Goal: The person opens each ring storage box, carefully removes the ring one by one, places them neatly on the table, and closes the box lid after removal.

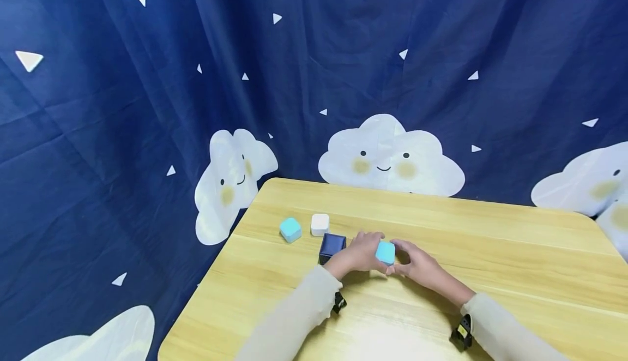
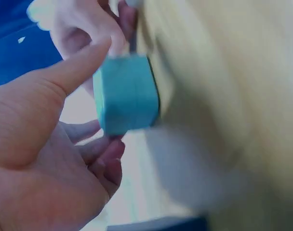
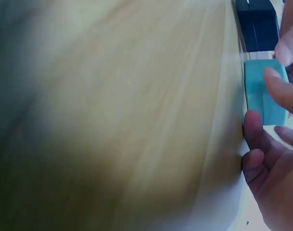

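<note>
Between my two hands, right of the middle of the table, is a small light-blue box [image 1: 385,252] with rounded corners. My left hand [image 1: 364,252] holds it from the left, thumb on the near side and fingers on the far side. From the right, my right hand [image 1: 416,263] pinches it too. In the left wrist view the box [image 2: 128,95] shows a smooth flat side beside the left thumb. The right wrist view shows a thin seam across the box [image 3: 259,91], the thumb lying against it and other fingers curled at its end.
A dark navy box [image 1: 332,245] stands just left of my left hand, partly covered by it. Behind it are a white box [image 1: 320,224] and another light-blue box [image 1: 290,230]. The wooden table [image 1: 471,224] meets a blue curtain [image 1: 304,66] with printed clouds.
</note>
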